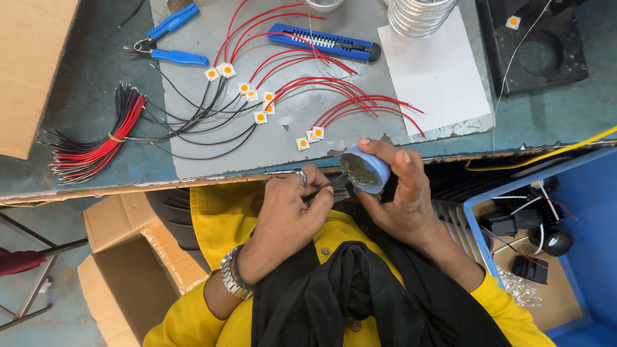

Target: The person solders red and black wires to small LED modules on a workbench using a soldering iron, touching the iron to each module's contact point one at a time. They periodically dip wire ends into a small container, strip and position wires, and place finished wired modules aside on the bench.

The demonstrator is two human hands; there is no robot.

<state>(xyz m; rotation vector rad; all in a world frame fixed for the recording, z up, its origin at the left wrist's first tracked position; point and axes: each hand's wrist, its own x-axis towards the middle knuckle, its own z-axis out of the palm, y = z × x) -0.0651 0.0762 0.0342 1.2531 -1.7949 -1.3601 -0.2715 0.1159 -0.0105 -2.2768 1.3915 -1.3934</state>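
At the far left of the bench lies a bundle of red and black wires (pixel 96 144), tied near the middle with a thin band. Above and to the right of it sit blue-handled pliers (pixel 164 44) on a grey mat (pixel 289 138). Across the mat spread small square chips with orange centres (pixel 257 103), each trailing black leads to the left and red leads to the right. A blue utility knife (pixel 324 42) lies near the mat's upper edge, among the red leads, and a white sheet of paper (pixel 437 71) rests further right.

Close to the body, the left hand (pixel 289 215), with a ring and a metal watch, is curled tight around a thin dark tool (pixel 328 186), probably tweezers, though the grip hides most of it. Its tip reaches into a small round blue tin (pixel 365 170) holding a dark greenish paste. The right hand (pixel 402 199) wraps around that tin, thumb and fingers closed on its rim, tilting its open face toward the tool. Both hands hover just below the bench edge, above the yellow shirt. At the far right stands a blue crate (pixel 578 186) holding black parts.
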